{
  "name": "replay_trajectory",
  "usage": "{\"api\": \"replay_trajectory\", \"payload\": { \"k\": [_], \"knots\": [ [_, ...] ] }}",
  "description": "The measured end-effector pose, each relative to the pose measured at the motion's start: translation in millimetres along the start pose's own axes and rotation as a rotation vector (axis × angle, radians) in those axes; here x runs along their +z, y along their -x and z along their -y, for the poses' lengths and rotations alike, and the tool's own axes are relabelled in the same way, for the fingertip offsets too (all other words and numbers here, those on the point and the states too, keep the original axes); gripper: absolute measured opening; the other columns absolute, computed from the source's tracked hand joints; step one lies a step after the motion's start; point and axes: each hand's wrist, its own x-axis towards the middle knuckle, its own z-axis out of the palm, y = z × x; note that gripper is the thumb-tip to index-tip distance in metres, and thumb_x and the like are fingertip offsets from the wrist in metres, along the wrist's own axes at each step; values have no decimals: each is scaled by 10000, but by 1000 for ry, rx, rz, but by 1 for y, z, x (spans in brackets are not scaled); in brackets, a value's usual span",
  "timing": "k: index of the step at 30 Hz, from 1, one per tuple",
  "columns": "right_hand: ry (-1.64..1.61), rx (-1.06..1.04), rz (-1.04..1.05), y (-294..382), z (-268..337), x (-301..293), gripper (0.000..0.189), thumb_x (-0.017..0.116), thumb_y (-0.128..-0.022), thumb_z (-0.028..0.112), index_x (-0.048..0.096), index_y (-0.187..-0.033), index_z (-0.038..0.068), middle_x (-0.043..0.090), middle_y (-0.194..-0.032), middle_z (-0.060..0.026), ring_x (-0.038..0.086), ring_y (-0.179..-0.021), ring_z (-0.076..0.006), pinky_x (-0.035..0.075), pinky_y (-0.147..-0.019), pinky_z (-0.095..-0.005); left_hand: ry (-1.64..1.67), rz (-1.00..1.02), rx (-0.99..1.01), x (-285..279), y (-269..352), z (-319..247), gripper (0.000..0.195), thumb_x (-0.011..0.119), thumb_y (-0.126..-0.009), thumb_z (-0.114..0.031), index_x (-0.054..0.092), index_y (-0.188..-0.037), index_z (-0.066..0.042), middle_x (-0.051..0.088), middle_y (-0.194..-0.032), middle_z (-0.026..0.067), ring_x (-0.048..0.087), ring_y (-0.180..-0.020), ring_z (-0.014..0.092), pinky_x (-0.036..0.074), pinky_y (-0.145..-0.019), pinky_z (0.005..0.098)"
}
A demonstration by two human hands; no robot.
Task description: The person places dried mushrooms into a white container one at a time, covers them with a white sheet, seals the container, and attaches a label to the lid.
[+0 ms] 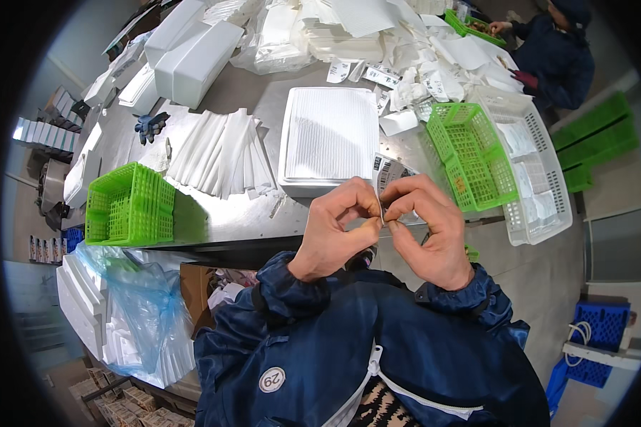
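My left hand and my right hand meet in front of my chest. Thumbs and fingertips of both pinch the near edge of a printed label, seen nearly edge-on between them. The label bears a barcode and writing; part of it is hidden behind my fingers. Just beyond my left hand, a white foam box stands on the metal table. A ridged white pad covers its top.
A fan of folded white strips and stacked green baskets lie left. To the right are a green basket and a white crate of packets. White sheets pile up behind. A co-worker stands far right.
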Motion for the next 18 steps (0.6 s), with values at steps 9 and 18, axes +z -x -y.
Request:
{"api": "replay_trajectory", "payload": {
  "k": [9, 18],
  "knots": [
    [22, -3, -8, 0, 3, 1, 130, 598, -699, -66, 561, -806, -1, 588, -929, -132, 603, -806, -250, 477, -698, -301, 22, 41, 35, 0, 2, -1, 169, 611, -729, 79, 550, -860, -8, 490, -916, 34, 512, -866, 105, 442, -826, 253],
    [10, -9, 2, -2, 3, 2, 138, 598, -697, -69, 558, -812, -4, 584, -932, -133, 598, -811, -253, 477, -713, -304, 31, 38, 41, -3, 2, -2, 180, 589, -726, 110, 551, -859, -5, 494, -911, 37, 520, -876, 107, 444, -814, 244]
  ]
}}
